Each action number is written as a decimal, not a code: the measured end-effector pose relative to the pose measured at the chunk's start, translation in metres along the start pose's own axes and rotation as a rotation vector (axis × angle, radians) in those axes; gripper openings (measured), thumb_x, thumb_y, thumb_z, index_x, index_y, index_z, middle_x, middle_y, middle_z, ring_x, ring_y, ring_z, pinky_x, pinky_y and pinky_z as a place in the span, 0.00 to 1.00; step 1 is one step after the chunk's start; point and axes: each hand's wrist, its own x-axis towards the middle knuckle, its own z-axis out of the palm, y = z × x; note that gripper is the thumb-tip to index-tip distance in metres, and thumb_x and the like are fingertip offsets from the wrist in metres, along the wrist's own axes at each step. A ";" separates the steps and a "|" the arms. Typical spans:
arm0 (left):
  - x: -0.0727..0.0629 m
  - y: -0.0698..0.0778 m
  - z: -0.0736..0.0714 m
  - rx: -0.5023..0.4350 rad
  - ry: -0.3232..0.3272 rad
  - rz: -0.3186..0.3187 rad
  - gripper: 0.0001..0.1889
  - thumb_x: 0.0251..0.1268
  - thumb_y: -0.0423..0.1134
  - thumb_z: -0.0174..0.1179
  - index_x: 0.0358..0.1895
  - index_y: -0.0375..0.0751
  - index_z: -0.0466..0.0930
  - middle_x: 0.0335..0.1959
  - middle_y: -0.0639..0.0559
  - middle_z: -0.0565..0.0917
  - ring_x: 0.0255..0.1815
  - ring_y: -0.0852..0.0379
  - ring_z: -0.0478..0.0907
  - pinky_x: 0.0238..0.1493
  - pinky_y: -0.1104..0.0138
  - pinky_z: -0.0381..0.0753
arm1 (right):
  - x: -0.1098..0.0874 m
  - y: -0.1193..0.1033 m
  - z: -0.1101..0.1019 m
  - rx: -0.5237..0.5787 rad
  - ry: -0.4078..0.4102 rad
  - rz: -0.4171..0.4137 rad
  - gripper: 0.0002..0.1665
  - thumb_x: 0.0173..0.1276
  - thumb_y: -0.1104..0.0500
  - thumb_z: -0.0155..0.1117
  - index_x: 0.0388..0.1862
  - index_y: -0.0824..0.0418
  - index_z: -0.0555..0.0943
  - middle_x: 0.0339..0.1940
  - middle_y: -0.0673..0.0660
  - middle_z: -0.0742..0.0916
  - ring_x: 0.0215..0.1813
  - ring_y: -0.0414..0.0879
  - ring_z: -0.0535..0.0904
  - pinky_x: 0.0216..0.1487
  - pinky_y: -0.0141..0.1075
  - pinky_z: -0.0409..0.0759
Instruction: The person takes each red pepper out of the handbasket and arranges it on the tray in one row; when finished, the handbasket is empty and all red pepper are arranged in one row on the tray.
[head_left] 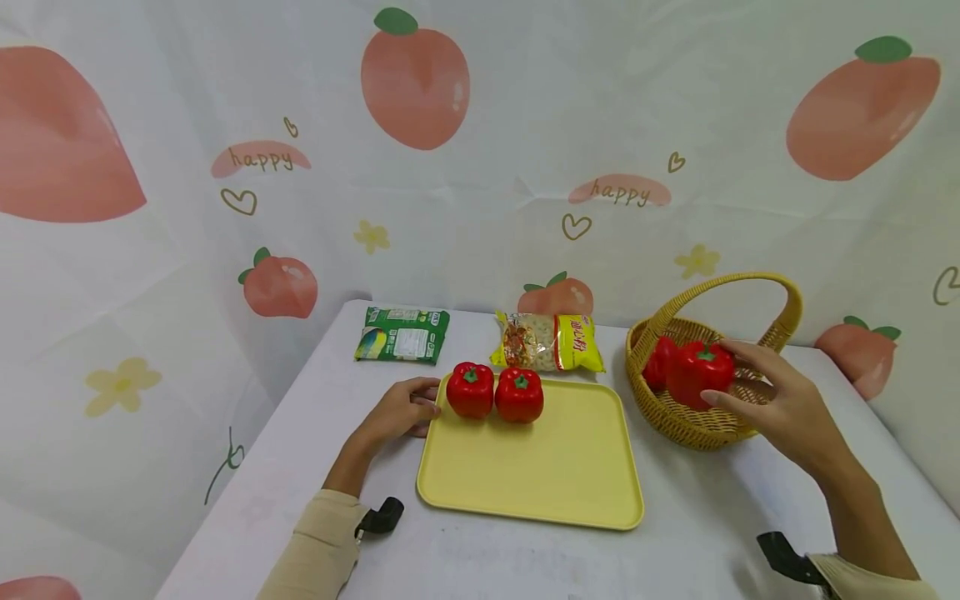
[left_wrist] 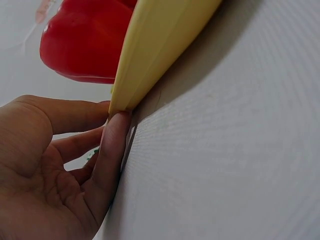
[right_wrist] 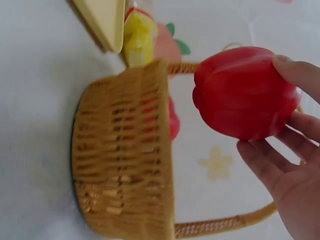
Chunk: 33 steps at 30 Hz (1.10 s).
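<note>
In the head view my right hand [head_left: 787, 408] grips a red bell pepper [head_left: 701, 375] between thumb and fingers, at the mouth of the wicker basket [head_left: 693, 429]. The right wrist view shows this bell pepper [right_wrist: 245, 92] raised clear of the basket's rim [right_wrist: 165, 200]. Another red pepper [head_left: 657, 364] is inside the basket, partly hidden. My left hand [head_left: 401, 412] pinches the left edge of the yellow tray [head_left: 555, 475], with thumb and finger at the rim [left_wrist: 135, 65]. Two red bell peppers [head_left: 470, 390] stand side by side at the tray's back left.
Behind the tray lie a green packet [head_left: 402, 335] and a yellow packet with a see-through window [head_left: 551, 342]. The basket's tall arched handle [head_left: 720, 279] rises over its opening. A fruit-print cloth [head_left: 465, 208] hangs behind the white table [head_left: 487, 558].
</note>
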 end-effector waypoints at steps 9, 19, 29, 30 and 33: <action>0.001 -0.001 -0.001 -0.003 0.003 -0.007 0.29 0.69 0.33 0.64 0.74 0.38 0.74 0.59 0.43 0.82 0.51 0.52 0.83 0.42 0.62 0.92 | 0.003 -0.027 0.025 0.082 -0.023 -0.139 0.45 0.58 0.70 0.82 0.76 0.59 0.77 0.68 0.49 0.79 0.63 0.27 0.75 0.56 0.13 0.76; 0.000 0.000 0.001 0.007 0.006 -0.006 0.30 0.69 0.33 0.64 0.74 0.38 0.74 0.58 0.43 0.82 0.50 0.52 0.82 0.42 0.63 0.92 | 0.013 -0.037 0.064 0.101 -0.086 -0.203 0.45 0.57 0.67 0.84 0.74 0.58 0.77 0.69 0.61 0.82 0.63 0.28 0.75 0.57 0.18 0.79; 0.000 0.000 0.000 0.004 0.008 -0.012 0.30 0.69 0.33 0.64 0.74 0.38 0.74 0.59 0.43 0.82 0.50 0.52 0.83 0.42 0.63 0.92 | 0.025 -0.036 0.098 0.193 -0.201 -0.101 0.42 0.62 0.60 0.82 0.75 0.58 0.77 0.70 0.63 0.82 0.60 0.64 0.86 0.57 0.36 0.88; 0.000 0.000 0.000 0.003 0.008 -0.012 0.30 0.69 0.33 0.64 0.75 0.38 0.74 0.59 0.44 0.82 0.51 0.52 0.83 0.42 0.63 0.92 | 0.027 -0.035 0.100 0.211 -0.216 -0.082 0.41 0.63 0.59 0.82 0.75 0.58 0.77 0.70 0.63 0.82 0.60 0.64 0.87 0.57 0.40 0.88; 0.000 0.000 0.000 0.003 0.006 -0.011 0.30 0.69 0.33 0.64 0.75 0.39 0.74 0.59 0.44 0.82 0.51 0.52 0.83 0.42 0.63 0.92 | 0.030 -0.033 0.108 0.255 -0.252 -0.040 0.41 0.65 0.58 0.81 0.75 0.58 0.76 0.70 0.63 0.82 0.62 0.65 0.86 0.60 0.51 0.88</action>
